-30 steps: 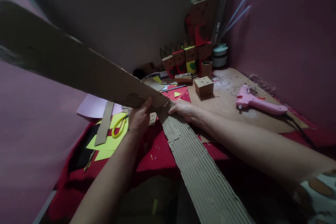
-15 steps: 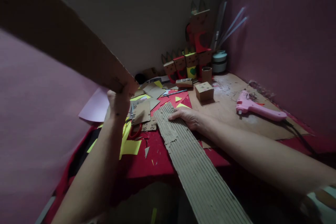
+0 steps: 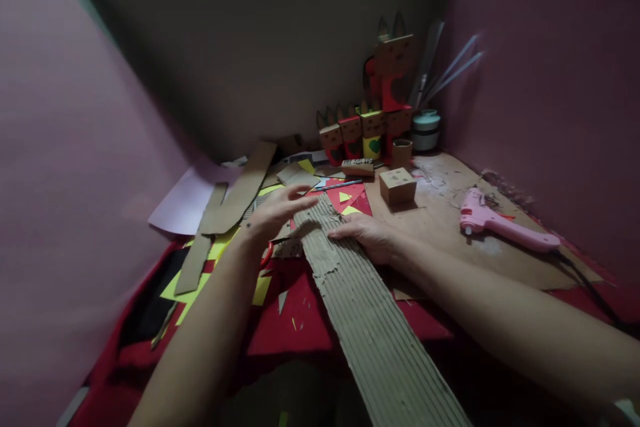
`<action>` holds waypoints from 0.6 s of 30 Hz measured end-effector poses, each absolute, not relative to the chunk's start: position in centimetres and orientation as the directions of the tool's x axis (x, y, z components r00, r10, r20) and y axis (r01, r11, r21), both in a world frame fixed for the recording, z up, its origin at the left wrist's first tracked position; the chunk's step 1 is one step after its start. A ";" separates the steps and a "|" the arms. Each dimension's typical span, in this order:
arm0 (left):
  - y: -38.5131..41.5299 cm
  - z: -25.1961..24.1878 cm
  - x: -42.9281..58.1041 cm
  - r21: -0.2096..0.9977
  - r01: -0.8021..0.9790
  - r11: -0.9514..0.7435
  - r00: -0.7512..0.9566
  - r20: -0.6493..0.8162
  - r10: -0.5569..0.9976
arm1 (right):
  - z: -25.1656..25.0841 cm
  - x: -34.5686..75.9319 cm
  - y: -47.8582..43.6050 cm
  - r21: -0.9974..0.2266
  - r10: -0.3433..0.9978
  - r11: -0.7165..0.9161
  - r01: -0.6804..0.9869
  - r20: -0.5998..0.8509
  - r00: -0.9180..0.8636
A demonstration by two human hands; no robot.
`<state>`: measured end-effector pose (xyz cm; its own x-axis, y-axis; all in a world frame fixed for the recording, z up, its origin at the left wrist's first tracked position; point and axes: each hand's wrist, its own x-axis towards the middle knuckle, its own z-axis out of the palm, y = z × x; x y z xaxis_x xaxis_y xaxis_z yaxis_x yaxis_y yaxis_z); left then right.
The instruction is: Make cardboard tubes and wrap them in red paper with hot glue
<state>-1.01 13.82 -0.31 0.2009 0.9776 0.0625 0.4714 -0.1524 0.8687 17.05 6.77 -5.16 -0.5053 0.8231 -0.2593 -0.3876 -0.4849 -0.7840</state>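
A long strip of corrugated cardboard, its ribbed face up, slants from the table toward me and past the lower edge of the head view. My right hand grips its right edge near the far end, thumb on top. At the far left corner of the strip is my left hand, fingers stretched out and apart; whether they touch the cardboard I cannot tell. Partly behind that hand show the red-handled scissors. A smooth brown cardboard piece lies left of the hand over other scraps.
A pink glue gun with a cord rests on a cardboard sheet at right. Near it stand a small cardboard box and a cardboard tube. Several decorated box figures line the back, beside a round container.
My left hand has let go of the long brown cardboard piece, now lying on the table at left, and has moved right to the corrugated strip. My right hand keeps its grip.
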 end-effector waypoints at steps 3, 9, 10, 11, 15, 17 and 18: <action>12.6 -0.7 0.3 0.907 0.420 -0.045 0.321 -0.102 0.942 | -5.1 16.9 6.6 -0.827 0.857 -0.417 -0.377 -0.219 -0.466; 12.3 -0.8 1.3 0.959 0.263 0.103 0.307 -0.184 0.934 | -5.4 16.9 7.7 -0.970 0.980 -0.096 -0.222 -0.053 -0.191; 12.3 -0.9 1.3 0.963 0.238 0.124 0.298 -0.194 0.935 | -5.5 16.8 7.8 -0.964 0.979 -0.096 -0.248 -0.046 -0.201; 12.4 -1.0 1.3 0.967 0.213 0.141 0.289 -0.201 0.936 | -5.6 16.7 7.9 -0.947 0.972 -0.128 -0.294 -0.062 -0.225; 12.7 -1.2 0.8 0.982 0.105 0.159 0.226 -0.179 0.957 | -5.3 16.4 7.5 -0.859 0.935 -0.319 -0.400 -0.219 -0.278; 13.1 -1.1 0.1 0.990 0.018 0.139 0.174 -0.140 0.975 | -4.8 16.6 7.2 -0.839 0.919 -0.368 -0.401 -0.264 -0.292; 13.3 -1.1 -0.3 0.992 -0.033 0.124 0.140 -0.118 0.983 | -4.6 16.8 7.1 -0.838 0.910 -0.380 -0.392 -0.264 -0.320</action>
<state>-0.33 13.33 -1.13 0.1404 0.9831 -0.1179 -0.0333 0.1237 0.9918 16.83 7.15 -4.56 -0.3199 0.9101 -0.2635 -0.3922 -0.3804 -0.8375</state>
